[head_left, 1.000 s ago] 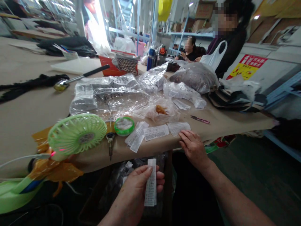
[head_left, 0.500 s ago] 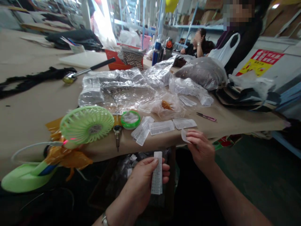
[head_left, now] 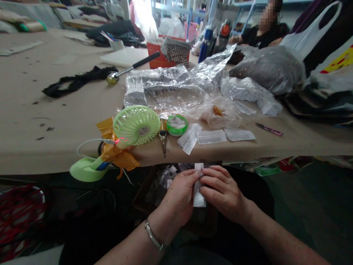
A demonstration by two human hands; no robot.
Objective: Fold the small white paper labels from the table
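Hands together below the tan paper-covered surface (head_left: 55, 110) edge; left hand (head_left: 179, 197) and right hand (head_left: 223, 193) both pinching a small white printed paper label strip (head_left: 198, 195); looks light, limp, tearable; best gripped at edges.

A white label (head_left: 199, 187) printed with rows of small dark text was held between the hands. Near the front edge of the tan table (head_left: 55, 121), a pale green fan (head_left: 136, 125), a green-rimmed tape roll (head_left: 177, 125) and white printed labels (head_left: 211, 136) were seen. A pink-handled snip (head_left: 268, 129) lay toward the right edge. An orange box (head_left: 157, 55) with checked cloth (head_left: 178, 54) was seen at the far edge.
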